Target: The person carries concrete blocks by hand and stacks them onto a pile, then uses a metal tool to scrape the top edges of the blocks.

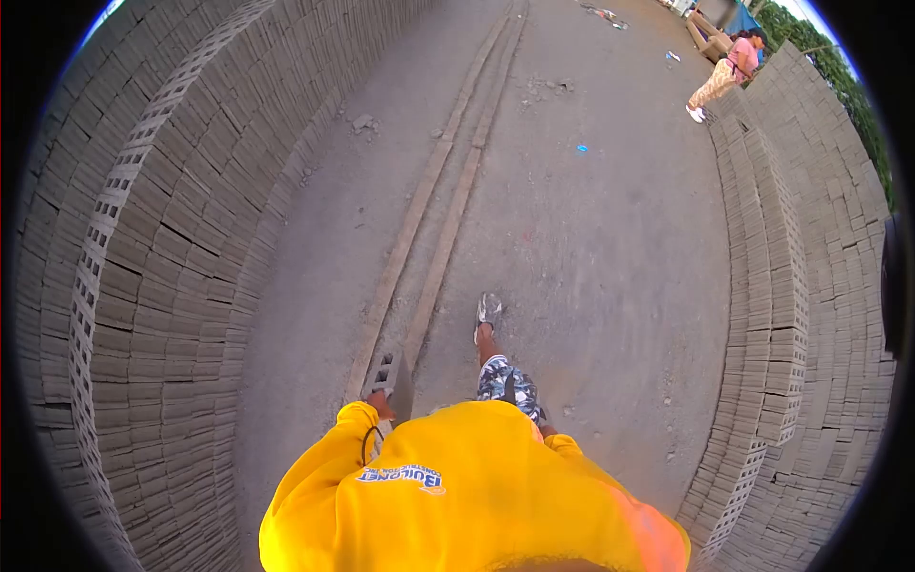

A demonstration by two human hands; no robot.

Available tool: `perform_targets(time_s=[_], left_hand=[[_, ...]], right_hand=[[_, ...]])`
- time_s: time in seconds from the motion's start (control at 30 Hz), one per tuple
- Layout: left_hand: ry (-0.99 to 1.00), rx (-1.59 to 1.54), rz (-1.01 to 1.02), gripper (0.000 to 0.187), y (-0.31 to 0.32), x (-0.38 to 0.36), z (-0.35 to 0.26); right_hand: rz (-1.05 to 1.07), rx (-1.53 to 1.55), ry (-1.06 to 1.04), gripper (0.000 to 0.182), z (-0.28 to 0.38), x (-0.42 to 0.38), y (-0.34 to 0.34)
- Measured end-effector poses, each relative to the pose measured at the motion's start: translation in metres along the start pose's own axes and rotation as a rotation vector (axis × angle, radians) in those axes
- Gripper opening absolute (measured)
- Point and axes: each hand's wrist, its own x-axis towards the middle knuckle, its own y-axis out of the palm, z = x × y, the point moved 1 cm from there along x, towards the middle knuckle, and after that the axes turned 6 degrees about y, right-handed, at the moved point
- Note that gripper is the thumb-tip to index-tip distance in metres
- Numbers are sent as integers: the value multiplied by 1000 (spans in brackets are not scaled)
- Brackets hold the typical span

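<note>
My left hand (381, 404), low at my left side, is closed on the top of a grey hollow concrete block (390, 370). The block hangs upright beside my leg, and its open cores show at the top. Below the yellow sleeve, part of the block is hidden. Of my right hand (547, 430) only a small bit shows between the right cuff and my patterned shorts (508, 383). Its fingers are hidden, so whether it holds anything does not show. One foot in a grey shoe (488, 310) is stretched out in front.
Tall stacks of hollow blocks (181, 257) line the left; more stacks (762, 276) stand on the right. Two long wooden planks (448, 229) run forward along the dusty ground. A person in a pink top (743, 55) stands at the far right, near a blue tarp (742, 19).
</note>
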Motion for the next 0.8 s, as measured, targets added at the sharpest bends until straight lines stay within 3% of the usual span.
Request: perform_targets(time_s=[0.23, 0.43, 0.63, 0.67, 0.8], left_hand=[[-54, -45, 23, 90, -184, 157, -139], [-32, -113, -20, 84, -337, 279, -230], [75, -137, -6, 76, -428, 475, -277], [80, -114, -55, 63, -450, 491, -293], [151, -141, -33, 48, -510, 637, -297]], right_hand=[[96, 93, 181, 74, 76, 120, -259], [76, 100, 235, 99, 148, 189, -459], [40, 32, 178, 94, 220, 291, -633], [26, 5, 165, 93, 231, 317, -665], [6, -61, 149, 92, 281, 389, -805]])
